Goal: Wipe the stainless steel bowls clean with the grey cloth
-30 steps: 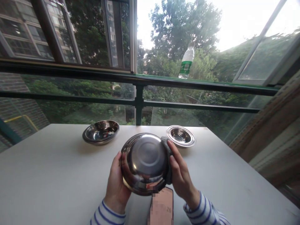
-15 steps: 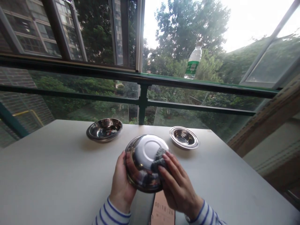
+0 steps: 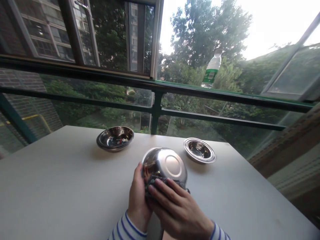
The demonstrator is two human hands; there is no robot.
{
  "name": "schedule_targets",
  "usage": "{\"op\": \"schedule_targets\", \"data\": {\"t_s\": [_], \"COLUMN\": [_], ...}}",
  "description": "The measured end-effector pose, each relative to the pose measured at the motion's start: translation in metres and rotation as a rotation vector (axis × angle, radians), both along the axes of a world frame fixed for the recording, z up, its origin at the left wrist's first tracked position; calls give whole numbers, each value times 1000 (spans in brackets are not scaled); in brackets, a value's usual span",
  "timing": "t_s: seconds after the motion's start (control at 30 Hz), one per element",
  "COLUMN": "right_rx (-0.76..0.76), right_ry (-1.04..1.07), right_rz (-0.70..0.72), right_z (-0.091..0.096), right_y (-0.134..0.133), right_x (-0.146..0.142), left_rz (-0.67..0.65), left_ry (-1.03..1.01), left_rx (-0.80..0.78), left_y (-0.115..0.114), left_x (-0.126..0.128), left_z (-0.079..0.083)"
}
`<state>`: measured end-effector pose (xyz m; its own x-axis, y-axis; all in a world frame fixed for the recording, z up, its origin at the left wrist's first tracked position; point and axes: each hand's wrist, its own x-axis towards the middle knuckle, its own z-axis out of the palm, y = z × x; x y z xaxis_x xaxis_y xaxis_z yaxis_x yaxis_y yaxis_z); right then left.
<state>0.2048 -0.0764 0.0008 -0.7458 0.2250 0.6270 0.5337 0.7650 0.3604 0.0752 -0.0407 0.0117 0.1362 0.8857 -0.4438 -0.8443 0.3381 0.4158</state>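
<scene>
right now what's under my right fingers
Some dark gray cloth shows past the right hand, against the outside of the metal bowl. The rest of the cloth and the bowl wall beneath it are covered.

From the head, one camera looks forward and down over the table [image 3: 75, 186] (right hand [image 3: 180, 213] close, railing [image 3: 225, 95] beyond).
</scene>
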Motion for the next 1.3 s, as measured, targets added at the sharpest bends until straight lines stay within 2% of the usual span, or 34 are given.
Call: {"op": "schedule_targets", "data": {"t_s": [0.13, 0.23, 0.3, 0.37, 0.5, 0.57, 0.7, 0.83, 0.97, 1.13, 1.2, 1.3], "right_rx": [-85, -193, -234, -192, 16, 30, -120, -305, -454, -680, -680, -535], "right_ry": [42, 129, 184, 201, 152, 136, 164, 257, 500, 893, 946, 788], "right_rz": [-33, -110, -139, -120, 2, 16, -43, -30, -44, -157, -179, -108], "right_z": [15, 26, 27, 21, 2, -1, 14, 28, 26, 19, 18, 19], "right_y": [6, 8, 8, 6, 0, 0, 5, 14, 29, 49, 48, 33], "right_x": [-12, -18, -19, -19, -15, -12, -10, -6, 4, 20, 19, 8], "left_rz": [50, 115, 152, 166, 137, 142, 226, 189, 151, 127, 114, 82], "left_ry": [3, 44, 102, 158, 243, 294, 477, 621, 703, 670, 665, 634], "left_rx": [8, 132, 214, 234, 204, 221, 304, 393, 419, 368, 371, 390], "left_y": [-8, -12, -13, -12, -9, -10, -16, -21, -26, -31, -30, -25], "left_x": [5, 7, 5, 2, -5, -4, 1, 2, -1, -5, -5, -6], "left_z": [-1, -6, -9, -9, -3, 0, 2, -3, -11, -8, -7, -5]}}
